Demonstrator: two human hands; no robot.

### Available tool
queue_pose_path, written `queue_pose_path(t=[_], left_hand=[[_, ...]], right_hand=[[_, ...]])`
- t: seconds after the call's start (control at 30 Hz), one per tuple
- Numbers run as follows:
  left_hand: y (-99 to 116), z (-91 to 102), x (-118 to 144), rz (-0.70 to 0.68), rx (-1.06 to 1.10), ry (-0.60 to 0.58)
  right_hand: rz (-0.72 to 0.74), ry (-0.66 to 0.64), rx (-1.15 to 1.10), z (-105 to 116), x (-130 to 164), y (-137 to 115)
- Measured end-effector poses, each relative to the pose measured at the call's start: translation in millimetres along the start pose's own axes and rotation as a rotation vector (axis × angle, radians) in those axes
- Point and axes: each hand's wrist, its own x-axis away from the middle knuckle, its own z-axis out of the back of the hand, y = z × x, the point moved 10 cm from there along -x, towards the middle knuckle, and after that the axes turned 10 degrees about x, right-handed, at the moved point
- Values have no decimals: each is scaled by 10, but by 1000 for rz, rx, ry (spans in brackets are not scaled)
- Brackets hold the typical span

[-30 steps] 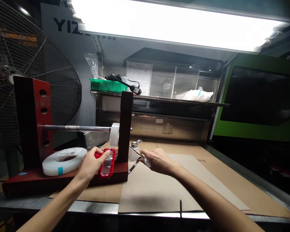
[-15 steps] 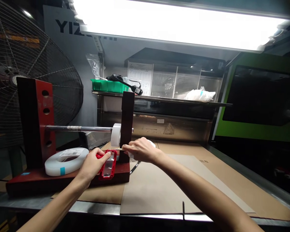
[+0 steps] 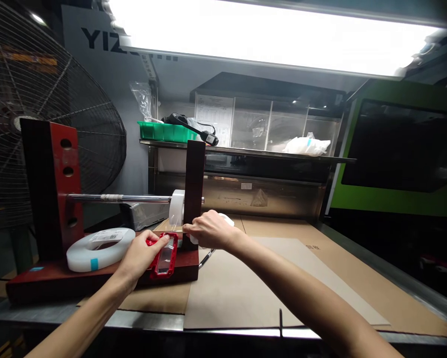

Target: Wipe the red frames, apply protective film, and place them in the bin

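A dark red roll stand (image 3: 51, 199) fills the left of the bench, a white film roll (image 3: 177, 207) on its steel rod (image 3: 119, 198). On the stand's base, near its right post, lies a red-framed part (image 3: 165, 256); the left hand (image 3: 141, 256) grips its left edge. The right hand (image 3: 210, 231) pinches the roll's film end just above it, scissors (image 3: 207, 257) beneath.

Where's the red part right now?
Head view, left of centre: red part on the red stand's base, under the left hand, beside the dark upright.
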Motion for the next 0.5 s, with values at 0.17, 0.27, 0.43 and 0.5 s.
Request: queue_pose_path(t=[0.17, 0.27, 0.43, 0.5], left_hand=[[-154, 41, 39, 64, 45, -23], [-215, 69, 85, 90, 70, -23], [-243, 24, 230, 154, 104, -52], [-238, -2, 295, 171, 116, -60]], right_hand=[[-87, -65, -54, -271, 327, 116], [-156, -122, -117, -614, 690, 159], [-245, -217, -220, -1193, 1213, 138], [-288, -217, -245, -1283, 1333, 141]])
